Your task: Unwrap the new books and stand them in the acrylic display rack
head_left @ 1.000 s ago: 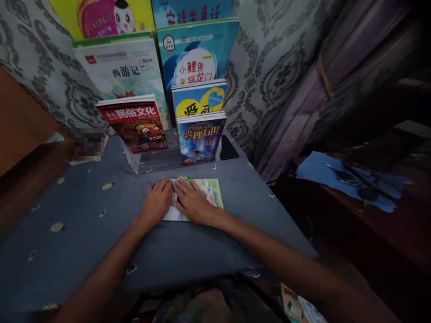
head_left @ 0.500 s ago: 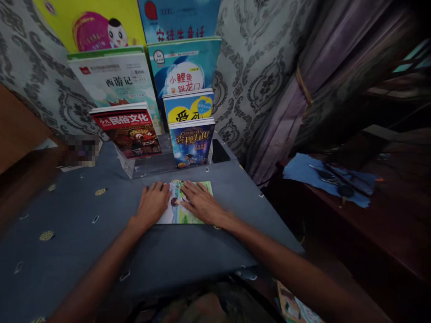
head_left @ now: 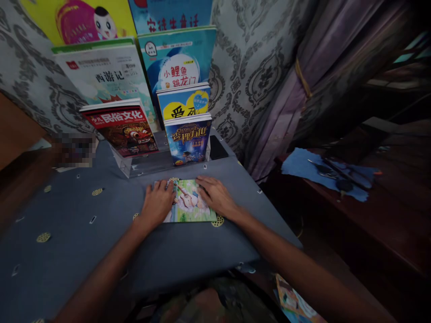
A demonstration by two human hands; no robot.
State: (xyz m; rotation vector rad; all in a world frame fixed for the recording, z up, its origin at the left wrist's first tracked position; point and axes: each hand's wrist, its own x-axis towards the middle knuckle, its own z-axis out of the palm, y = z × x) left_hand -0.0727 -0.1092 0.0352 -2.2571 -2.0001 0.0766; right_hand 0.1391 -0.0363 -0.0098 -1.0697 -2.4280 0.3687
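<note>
A thin illustrated booklet (head_left: 191,206), green and white with a painted figure, lies flat on the grey-blue tablecloth (head_left: 188,251). On its left part rests my left hand (head_left: 158,200), palm down with fingers extended. My right hand (head_left: 217,195) touches the upper right edge of the booklet, its fingers stretched out and lying flat. Neither hand grips anything. Just beyond stands a clear display rack (head_left: 148,167) with a red book (head_left: 126,128) at the left and a dark blue book (head_left: 187,139) at the right.
Taller books, among them a teal one (head_left: 178,56) and a white one (head_left: 104,67), stand behind. A dark phone-like slab (head_left: 218,149) lies by the rack. To the right, a blue cloth (head_left: 299,163) with tools lies on a dark red surface. Another colourful booklet (head_left: 296,298) is low at the right.
My right hand has slid rightward across the booklet to its edge, uncovering more of the picture. My left hand stays on the left part. The view has shifted slightly.
</note>
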